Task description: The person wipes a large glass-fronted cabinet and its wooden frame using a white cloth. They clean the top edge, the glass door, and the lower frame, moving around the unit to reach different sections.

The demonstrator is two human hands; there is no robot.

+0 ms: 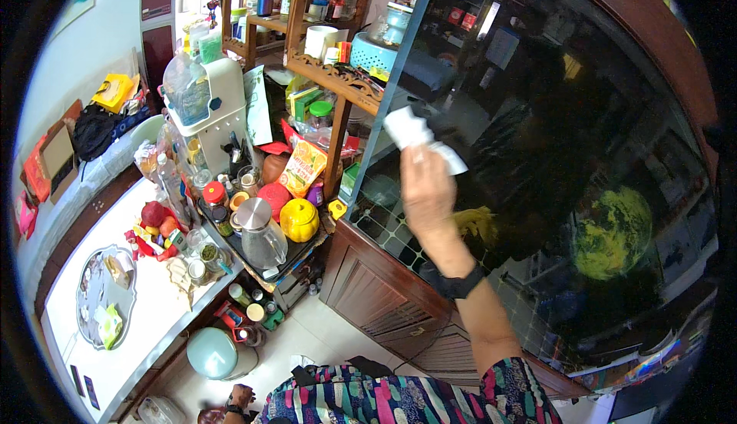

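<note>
My right hand [429, 193] presses a folded white cloth or paper wipe [407, 127] against a large dark glass pane [518, 153]. Parts of the wipe stick out past the fingertips on both sides. The pane is glossy and mirrors the room. Low at the bottom edge of the view, my left hand [242, 395] hangs beside my body, its fingers partly curled. It is too small and turned away to tell whether anything is in it. Nearest to it is a dark red-brown glossy object [212, 415], cut off by the frame.
Wooden cabinet doors [380, 291] lie below the glass. To the left, an open wooden shelf [339, 81] holds containers. A glass pitcher [262, 239] and yellow pumpkin-shaped jar [299, 220] crowd a dark stand. A white table [155, 314] and pale-green-lidded bin [213, 353] stand further left.
</note>
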